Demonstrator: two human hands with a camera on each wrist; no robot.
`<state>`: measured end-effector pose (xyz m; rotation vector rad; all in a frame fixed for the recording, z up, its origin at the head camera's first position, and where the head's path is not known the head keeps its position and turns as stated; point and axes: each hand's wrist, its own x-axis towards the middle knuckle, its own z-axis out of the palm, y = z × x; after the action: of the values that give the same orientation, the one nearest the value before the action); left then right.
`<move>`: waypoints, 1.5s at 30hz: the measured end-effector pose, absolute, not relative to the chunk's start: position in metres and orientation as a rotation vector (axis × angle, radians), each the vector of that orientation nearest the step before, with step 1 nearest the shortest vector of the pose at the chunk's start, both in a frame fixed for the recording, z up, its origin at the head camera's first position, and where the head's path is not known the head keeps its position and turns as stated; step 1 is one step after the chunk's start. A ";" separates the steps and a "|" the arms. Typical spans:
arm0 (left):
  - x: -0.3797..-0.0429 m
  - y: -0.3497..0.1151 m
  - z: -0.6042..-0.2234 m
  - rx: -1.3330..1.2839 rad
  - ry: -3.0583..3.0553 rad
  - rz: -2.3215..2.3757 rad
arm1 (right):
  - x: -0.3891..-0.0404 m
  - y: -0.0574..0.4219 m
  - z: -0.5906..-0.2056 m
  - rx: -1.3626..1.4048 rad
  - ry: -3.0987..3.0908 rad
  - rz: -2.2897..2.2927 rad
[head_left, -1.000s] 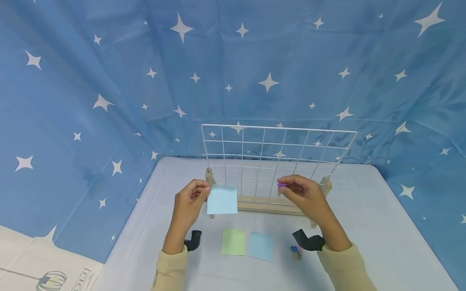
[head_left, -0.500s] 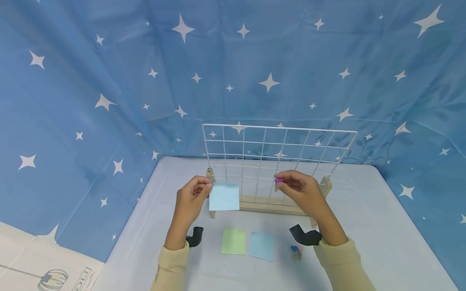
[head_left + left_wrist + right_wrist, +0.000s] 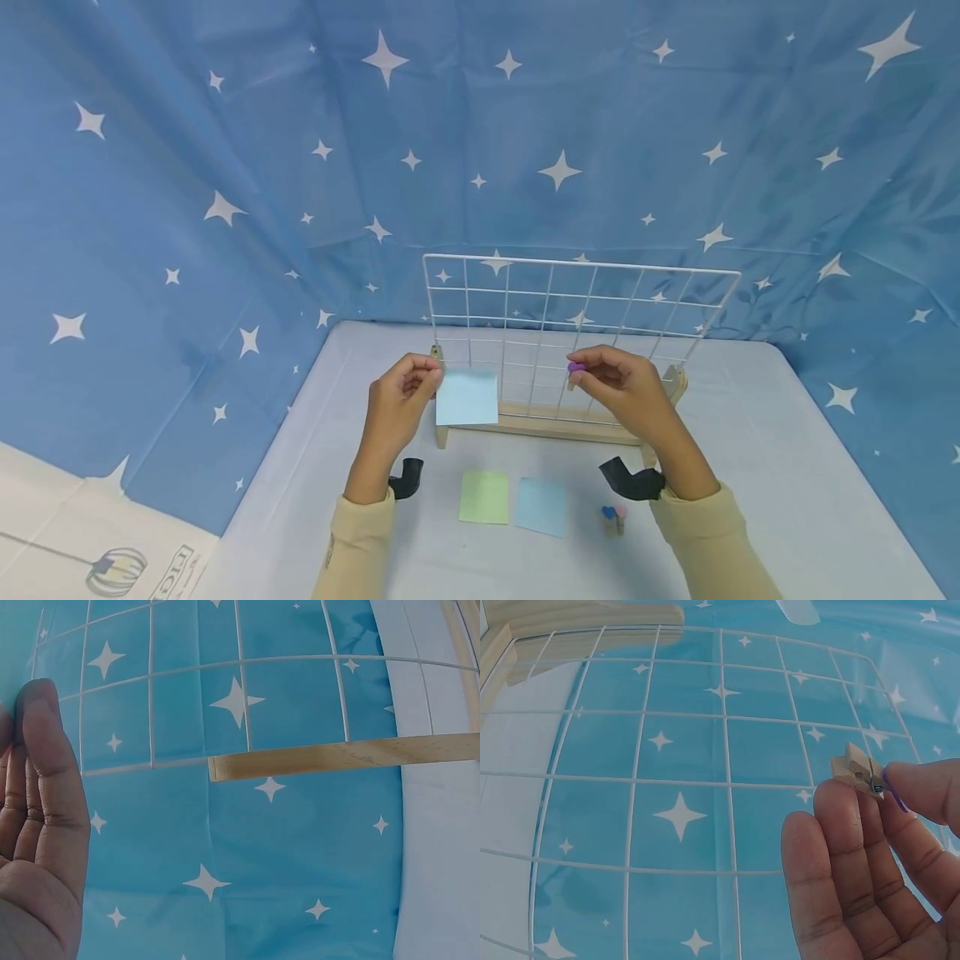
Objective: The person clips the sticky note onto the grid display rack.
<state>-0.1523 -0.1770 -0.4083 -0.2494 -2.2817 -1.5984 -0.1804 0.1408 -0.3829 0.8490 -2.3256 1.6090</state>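
In the head view my left hand (image 3: 399,396) pinches the left edge of a light blue sticky note (image 3: 467,397), held up before the left part of a white wire grid (image 3: 551,293). My right hand (image 3: 624,385) holds a small wooden clothespin (image 3: 855,769) between thumb and fingers. A purple heart (image 3: 576,367) decorates this clothespin. Both hands are in front of the grid. In the left wrist view the left fingers (image 3: 45,750) show at the left edge, and their grip on the note is mostly out of sight.
A wooden base (image 3: 540,423) supports the grid. On the white table (image 3: 300,500) lie a green sticky note (image 3: 483,497) and another blue sticky note (image 3: 541,507). To their right are clothespins with a blue heart (image 3: 608,512) and a pink heart. A starry blue curtain (image 3: 480,125) hangs behind.
My left hand has risen slightly with the blue note, shifting a little right. The right hand has also risen slightly with the clothespin. The view has shifted a little.
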 end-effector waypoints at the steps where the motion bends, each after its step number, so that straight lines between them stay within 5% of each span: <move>1: -0.153 -0.177 -0.408 -0.253 -2.278 -1.599 | -0.180 0.141 -0.383 0.847 -2.329 1.606; 45: -0.170 -0.174 -0.409 -0.398 -2.335 -1.448 | -0.192 0.129 -0.371 0.893 -2.381 1.550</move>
<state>-0.1705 -0.1743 -0.4089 -0.3981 -2.3354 -1.4476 -0.1920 0.1289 -0.3710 0.8928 -2.3815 1.5496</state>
